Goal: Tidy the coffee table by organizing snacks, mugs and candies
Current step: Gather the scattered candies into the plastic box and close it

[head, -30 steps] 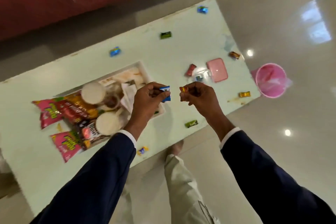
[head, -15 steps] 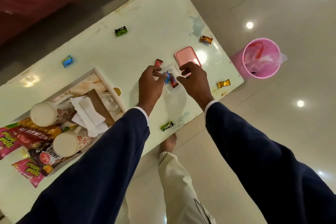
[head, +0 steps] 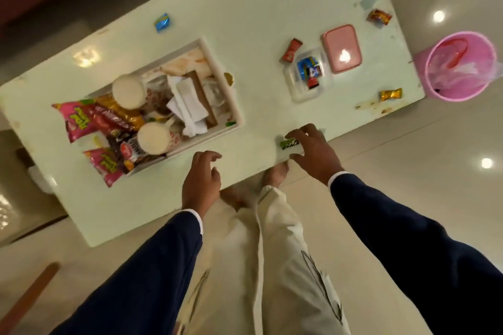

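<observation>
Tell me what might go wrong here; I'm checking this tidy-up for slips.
The green candy lies at the table's near edge under the right hand, so a fumbled pinch could knock it to the floor. The snack packets overhang the crowded tray and might slide out if it is bumped.

right grip (head: 313, 148): fingers spread over green candy (head: 289, 142), 6 o'clock tabletop (head: 272, 22) edge | left grip (head: 202, 177): empty, curled | clear container (head: 309, 73): candies inside, 2 o'clock
</observation>
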Available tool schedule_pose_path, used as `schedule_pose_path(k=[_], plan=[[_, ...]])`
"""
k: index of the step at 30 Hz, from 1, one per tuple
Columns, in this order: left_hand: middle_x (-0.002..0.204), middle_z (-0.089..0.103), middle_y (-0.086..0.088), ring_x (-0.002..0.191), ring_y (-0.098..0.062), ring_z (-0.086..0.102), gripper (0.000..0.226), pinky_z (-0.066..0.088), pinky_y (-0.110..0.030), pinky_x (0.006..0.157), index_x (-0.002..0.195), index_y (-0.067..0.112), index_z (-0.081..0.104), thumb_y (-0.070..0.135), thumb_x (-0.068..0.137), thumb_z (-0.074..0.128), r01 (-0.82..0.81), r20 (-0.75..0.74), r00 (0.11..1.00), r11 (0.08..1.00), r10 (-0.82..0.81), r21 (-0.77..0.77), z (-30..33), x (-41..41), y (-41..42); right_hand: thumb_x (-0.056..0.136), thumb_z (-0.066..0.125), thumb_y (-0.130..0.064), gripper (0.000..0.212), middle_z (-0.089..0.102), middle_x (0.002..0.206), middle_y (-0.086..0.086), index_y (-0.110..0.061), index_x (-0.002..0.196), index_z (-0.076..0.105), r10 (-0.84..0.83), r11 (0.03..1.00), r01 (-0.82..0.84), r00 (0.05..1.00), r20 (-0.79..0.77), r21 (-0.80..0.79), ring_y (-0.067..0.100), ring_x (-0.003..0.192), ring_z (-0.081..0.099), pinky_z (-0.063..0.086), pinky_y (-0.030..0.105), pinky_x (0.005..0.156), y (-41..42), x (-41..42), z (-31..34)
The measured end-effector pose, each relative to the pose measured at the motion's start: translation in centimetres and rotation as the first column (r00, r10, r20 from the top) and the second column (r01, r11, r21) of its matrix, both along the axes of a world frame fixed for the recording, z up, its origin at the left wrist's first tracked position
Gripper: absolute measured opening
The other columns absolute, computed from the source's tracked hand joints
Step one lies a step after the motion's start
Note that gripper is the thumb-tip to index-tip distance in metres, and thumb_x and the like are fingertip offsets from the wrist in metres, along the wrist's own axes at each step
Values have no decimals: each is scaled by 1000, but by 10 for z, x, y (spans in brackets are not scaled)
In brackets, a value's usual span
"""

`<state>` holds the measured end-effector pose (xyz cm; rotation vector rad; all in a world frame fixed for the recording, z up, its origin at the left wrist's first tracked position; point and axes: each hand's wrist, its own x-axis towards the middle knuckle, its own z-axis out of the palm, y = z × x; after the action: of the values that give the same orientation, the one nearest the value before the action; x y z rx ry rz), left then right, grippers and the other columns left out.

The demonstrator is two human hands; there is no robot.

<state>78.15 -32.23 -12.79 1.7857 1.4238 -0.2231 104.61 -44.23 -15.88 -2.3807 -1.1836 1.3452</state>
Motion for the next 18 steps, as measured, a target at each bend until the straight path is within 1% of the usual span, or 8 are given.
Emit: schedule_pose_path(k=[2,4,6,8,10,13,16,18], plan=[[128,49,10,92,-19,65,41,47,-32,72,123,31,54,3,93,58,-26,-54,998,1000,26,7,-5,-32,-8,83,76,-14,51,47,132,7,-22,130,59,71,997,-69,995,67,-33,33,118,50,53,47,93,2,-15,-11],[135,44,7,88,-21,67,50,50,-33,68,130,30,50,5,90,67,-3,-77,997,1000,4,6,-13,-53,-12,82,76,-12,49,46,132,10,-19,128,59,93,995,-87,987,129,-50,37,114,51,52,50,94,3,-24,-22],[139,41,5,88,-22,68,58,56,-37,69,136,31,47,13,88,75,70,-96,993,998,-69,7,-19,-65,-10,84,74,-8,42,48,128,14,-17,123,60,61,998,-59,982,180,-16,41,108,53,52,50,92,5,-28,-29],[138,42,1,91,-24,68,62,59,-41,73,138,30,48,21,85,79,128,-114,985,992,-127,-4,-27,-71,-5,87,70,-9,29,52,117,14,-16,114,61,29,999,-31,982,188,7,40,100,57,53,46,84,12,-30,-34],[133,47,-1,94,-26,67,62,58,-44,77,135,27,50,26,83,82,149,-104,983,988,-151,-29,-33,-70,2,89,69,-16,18,56,107,12,-15,106,61,24,999,-20,987,160,-30,37,94,61,52,41,78,19,-31,-36],[128,52,-4,103,-26,65,54,55,-48,85,128,23,52,31,83,81,187,-115,974,979,-196,-81,-43,-63,9,89,71,-20,20,62,103,12,-10,103,61,13,996,-7,998,68,-91,34,94,62,51,39,81,26,-39,-35],[118,56,-5,99,-31,65,33,52,-47,87,116,20,53,28,90,72,251,-153,953,964,-261,-84,-56,-55,9,93,68,-19,21,64,108,13,-7,110,63,-34,995,30,999,-43,-98,32,93,64,54,44,87,28,-57,-29],[113,59,-5,96,-33,65,21,48,-45,87,110,18,54,26,94,66,301,-193,932,952,-306,-54,-63,-55,7,95,65,-20,17,64,107,12,-10,109,64,-85,993,76,991,-102,-89,28,89,63,54,41,85,28,-72,-20]])
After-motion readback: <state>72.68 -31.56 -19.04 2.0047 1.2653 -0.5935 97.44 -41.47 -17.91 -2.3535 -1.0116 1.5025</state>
